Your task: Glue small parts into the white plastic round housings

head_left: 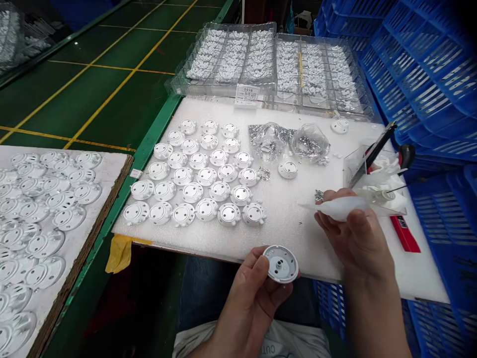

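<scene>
Several blue crates (421, 64) flank a white foam board (283, 223). Below its near edge, the left hand (248, 293) closes round a white cup (281, 266), hollow upward; ahead and rightward, the right hand (367, 241) is curled shut on a tapered white bottle (341, 207), lying crosswise, tip leftward. Inverted shirt (298, 340) letters read "CUT"; the card's (246, 95) handwriting is unclear.

Left hand (248, 298): round white part (281, 265), hollow face up; right hand (359, 233): translucent white tool (337, 208); rows of white discs (206, 210) on foam sheet (276, 228), left; two trays (242, 89) far
</scene>
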A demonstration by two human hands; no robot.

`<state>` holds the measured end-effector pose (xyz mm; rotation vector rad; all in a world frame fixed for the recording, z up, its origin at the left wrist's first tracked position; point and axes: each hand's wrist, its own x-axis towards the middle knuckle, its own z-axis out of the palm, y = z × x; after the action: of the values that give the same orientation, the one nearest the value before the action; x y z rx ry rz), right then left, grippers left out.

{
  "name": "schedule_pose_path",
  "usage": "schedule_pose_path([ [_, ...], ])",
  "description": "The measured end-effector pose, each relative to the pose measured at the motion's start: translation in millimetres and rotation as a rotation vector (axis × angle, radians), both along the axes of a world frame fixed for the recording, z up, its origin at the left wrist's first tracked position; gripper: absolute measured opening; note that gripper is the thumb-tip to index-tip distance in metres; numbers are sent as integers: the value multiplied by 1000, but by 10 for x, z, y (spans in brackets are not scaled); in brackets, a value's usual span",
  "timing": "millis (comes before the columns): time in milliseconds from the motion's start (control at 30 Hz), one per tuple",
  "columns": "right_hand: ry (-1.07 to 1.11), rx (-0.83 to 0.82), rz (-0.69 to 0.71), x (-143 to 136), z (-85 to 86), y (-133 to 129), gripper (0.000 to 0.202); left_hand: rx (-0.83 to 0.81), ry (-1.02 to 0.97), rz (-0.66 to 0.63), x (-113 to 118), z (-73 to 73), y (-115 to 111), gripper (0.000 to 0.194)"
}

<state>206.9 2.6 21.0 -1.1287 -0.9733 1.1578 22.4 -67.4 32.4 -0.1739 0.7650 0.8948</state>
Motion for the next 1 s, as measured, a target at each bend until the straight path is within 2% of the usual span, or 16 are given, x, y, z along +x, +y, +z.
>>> schedule_pose_path([
  [167, 61, -6, -30, -58, -23, 31, 51, 2, -18, -11, 39, 9, -9, 36],
  [267, -12, 119, -190, -107, -22, 3, 54, -7, 24, -18, 63, 19, 1, 40],
  [333, -64, 212, -240, -121, -21, -19, 52, -9, 56, -28, 73, 33, 11, 42],
  [600, -171, 385, -104, -100, -93, -102, 52, 7, 78, -31, 94, 62, 30, 43],
  [1000, -285, 343, -48, -107, -122, -146, 50, 6, 109, -38, 107, 45, 24, 47],
])
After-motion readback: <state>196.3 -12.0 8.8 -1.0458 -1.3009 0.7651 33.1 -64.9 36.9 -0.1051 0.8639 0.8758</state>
